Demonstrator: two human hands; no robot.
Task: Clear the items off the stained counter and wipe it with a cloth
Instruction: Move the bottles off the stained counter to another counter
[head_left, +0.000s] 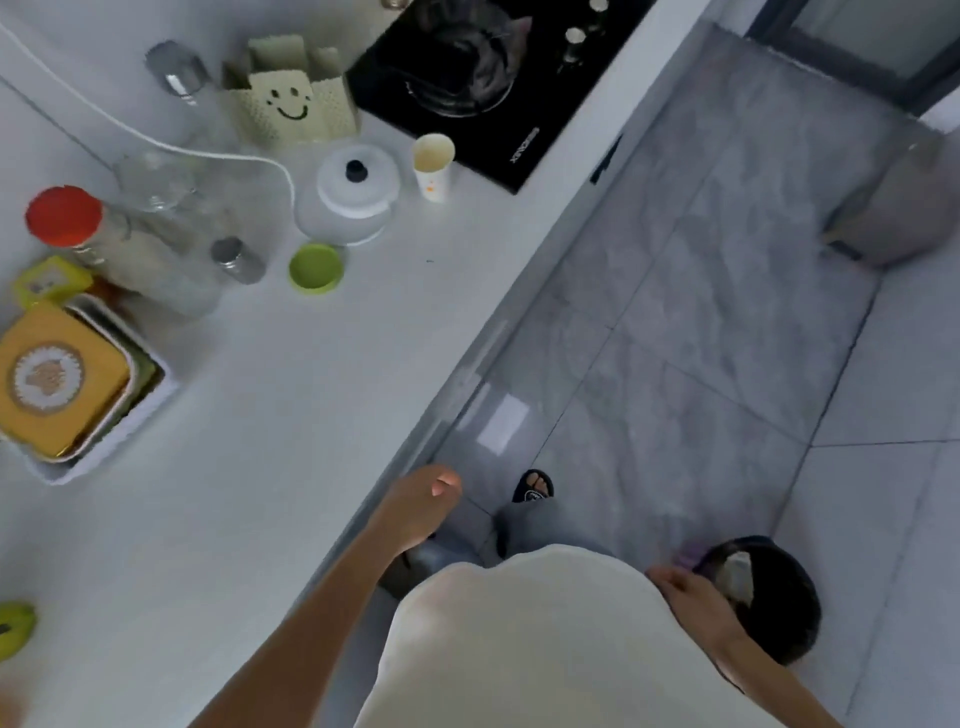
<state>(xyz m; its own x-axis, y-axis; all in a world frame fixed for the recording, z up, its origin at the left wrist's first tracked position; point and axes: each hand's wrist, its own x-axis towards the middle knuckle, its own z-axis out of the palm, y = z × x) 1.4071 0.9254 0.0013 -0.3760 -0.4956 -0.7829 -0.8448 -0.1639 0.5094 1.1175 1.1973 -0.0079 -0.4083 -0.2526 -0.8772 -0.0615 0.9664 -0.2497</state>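
Two hands hang low and apart, neither on the counter. Nearest, the right hand (685, 584) sits just above a dark waste bin (779, 613) on the floor, fingers loosely curled; whether it pinches anything I cannot tell, though its place over the bin suggests something being dropped there. The left hand (423, 506) hangs at the counter's edge, fingers relaxed and holding nothing, probably free to reach for the next item.

The white counter (291, 415) has a broad bare patch nearest the person, seemingly the part already cleared. No cloth is visible, so wiping looks not yet begun. To the far left, a white tray (156, 400) holds a yellow box (57, 379) upright against its wall.

Further off, items crowd toward the back, likely pushed clear of the working space: a lime-green lid (316, 267), a small shaker (238, 260), a red-capped jar (104, 234), a white lidded container (356, 192) and a paper cup (432, 166) just beside the black hob (498, 93). Behind them stands a smiley-face holder (288, 104).
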